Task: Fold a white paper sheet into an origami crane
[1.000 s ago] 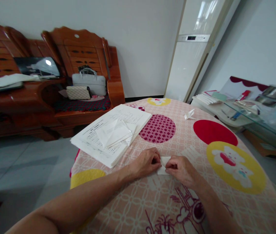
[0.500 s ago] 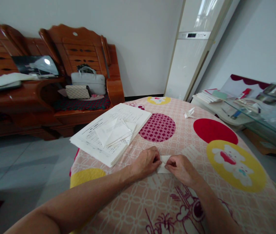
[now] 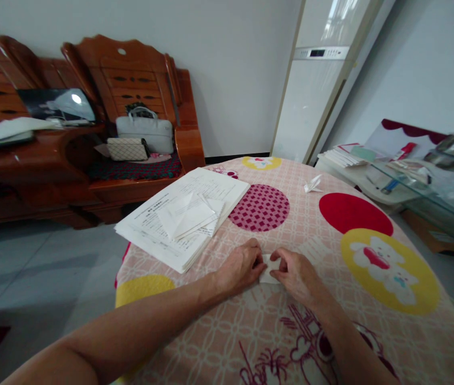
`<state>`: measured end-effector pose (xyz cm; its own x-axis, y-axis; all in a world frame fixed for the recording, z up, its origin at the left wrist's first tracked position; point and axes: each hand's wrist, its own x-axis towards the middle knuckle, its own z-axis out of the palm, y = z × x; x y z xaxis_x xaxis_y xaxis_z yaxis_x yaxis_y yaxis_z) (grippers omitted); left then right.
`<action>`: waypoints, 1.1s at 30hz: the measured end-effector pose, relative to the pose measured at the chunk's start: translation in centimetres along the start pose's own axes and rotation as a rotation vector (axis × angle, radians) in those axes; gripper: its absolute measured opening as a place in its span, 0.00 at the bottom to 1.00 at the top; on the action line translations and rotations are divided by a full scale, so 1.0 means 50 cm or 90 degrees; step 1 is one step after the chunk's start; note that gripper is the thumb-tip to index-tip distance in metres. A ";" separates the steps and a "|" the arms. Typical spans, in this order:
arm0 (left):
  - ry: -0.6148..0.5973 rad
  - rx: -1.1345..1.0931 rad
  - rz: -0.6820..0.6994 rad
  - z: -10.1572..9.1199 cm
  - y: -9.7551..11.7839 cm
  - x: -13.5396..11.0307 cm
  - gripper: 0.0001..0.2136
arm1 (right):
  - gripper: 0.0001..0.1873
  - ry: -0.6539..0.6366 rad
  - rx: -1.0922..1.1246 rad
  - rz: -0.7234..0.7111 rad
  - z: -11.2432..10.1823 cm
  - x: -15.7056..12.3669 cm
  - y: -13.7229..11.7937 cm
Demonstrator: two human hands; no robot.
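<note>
A small folded piece of white paper (image 3: 269, 270) lies on the round table's patterned cloth (image 3: 331, 321). My left hand (image 3: 241, 266) pinches its left edge with curled fingers. From the right, my right hand (image 3: 297, 274) pinches the other edge, fingers closed. The hands nearly meet over the paper and hide most of it. Beyond my left hand rests a stack of printed sheets (image 3: 182, 219) with folded white paper on top. A small folded paper figure (image 3: 312, 184) sits at the table's far side.
A wooden bench (image 3: 90, 139) with a grey bag (image 3: 145, 133) and a laptop (image 3: 56, 104) stands at the back left. A tall white appliance (image 3: 315, 80) is in the corner. A glass table (image 3: 411, 182) with clutter is at the right.
My two hands have moved closer together over the small paper, covering more of it. The view has shifted slightly.
</note>
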<state>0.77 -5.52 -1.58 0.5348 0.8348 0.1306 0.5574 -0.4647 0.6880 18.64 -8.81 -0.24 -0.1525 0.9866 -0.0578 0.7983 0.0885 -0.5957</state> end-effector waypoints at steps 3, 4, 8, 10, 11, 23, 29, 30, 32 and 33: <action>0.008 0.002 -0.003 0.001 0.001 0.000 0.05 | 0.11 -0.006 0.008 -0.006 -0.001 0.001 -0.001; 0.010 0.006 -0.007 0.001 0.002 0.000 0.05 | 0.11 -0.007 0.008 -0.004 -0.002 0.001 -0.001; 0.015 0.008 -0.019 0.000 0.006 -0.001 0.04 | 0.11 -0.009 0.003 0.006 -0.003 0.001 -0.003; 0.017 0.003 -0.024 0.001 0.006 0.000 0.04 | 0.11 -0.011 0.002 0.011 -0.004 0.002 -0.006; 0.016 0.002 -0.026 0.001 0.006 0.001 0.04 | 0.12 -0.012 0.002 0.013 -0.004 0.002 -0.007; 0.013 0.025 -0.008 0.004 0.006 0.006 0.04 | 0.11 -0.011 0.005 0.017 -0.006 0.000 -0.010; 0.008 0.035 -0.023 0.003 0.006 0.009 0.05 | 0.10 -0.005 0.012 0.014 -0.007 0.000 -0.012; 0.007 0.034 -0.022 0.003 0.006 0.010 0.05 | 0.10 -0.005 0.012 0.014 -0.006 0.001 -0.011; 0.009 0.032 -0.021 0.004 0.006 0.010 0.05 | 0.10 -0.007 0.012 0.017 -0.005 0.001 -0.009; 0.011 0.031 -0.022 0.004 0.006 0.010 0.04 | 0.10 -0.007 0.011 0.019 -0.005 0.002 -0.008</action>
<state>1.33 -5.29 -1.45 0.5042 0.8552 0.1202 0.6058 -0.4495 0.6565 18.47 -8.73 0.18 -0.1361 0.9871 -0.0844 0.7924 0.0573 -0.6074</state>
